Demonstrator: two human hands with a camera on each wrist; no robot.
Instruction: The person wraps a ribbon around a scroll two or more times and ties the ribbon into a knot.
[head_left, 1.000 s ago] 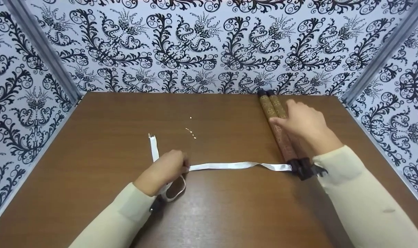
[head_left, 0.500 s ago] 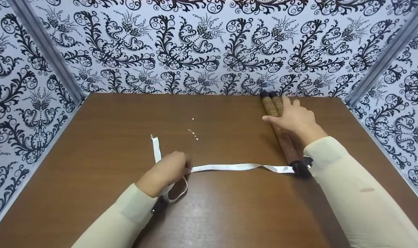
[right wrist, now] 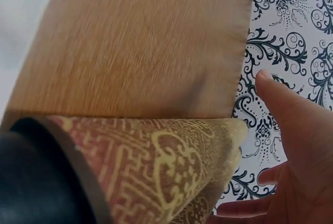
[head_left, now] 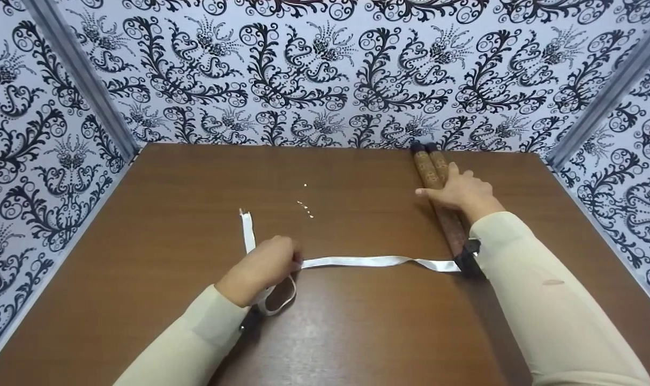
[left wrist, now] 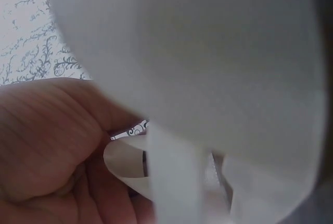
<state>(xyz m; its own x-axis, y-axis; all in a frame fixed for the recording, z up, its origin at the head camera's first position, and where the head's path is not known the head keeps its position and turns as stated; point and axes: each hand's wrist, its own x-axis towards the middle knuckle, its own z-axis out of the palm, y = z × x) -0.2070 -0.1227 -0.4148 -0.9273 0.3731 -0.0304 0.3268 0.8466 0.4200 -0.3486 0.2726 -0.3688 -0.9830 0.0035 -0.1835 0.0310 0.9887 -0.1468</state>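
A scroll rolled onto two parallel rods, patterned gold and reddish brown with dark end knobs, lies at the right of the table. In the right wrist view its brocade surface and one black knob fill the lower left. My right hand lies across it, thumb stretched over toward the left side and fingers extended on the far right side. A flat white ribbon runs from the scroll's near end leftward. My left hand pinches this ribbon; a loop hangs below the hand and its free end points away.
The brown wooden table carries several tiny pale specks near its middle. Patterned walls rise at the back and both sides, and the scroll's far knobs lie right by the back wall.
My right hand has shifted left across the scroll, its forearm now covering more of the near end. The left hand keeps its pinch on the ribbon, and the head view has turned slightly.
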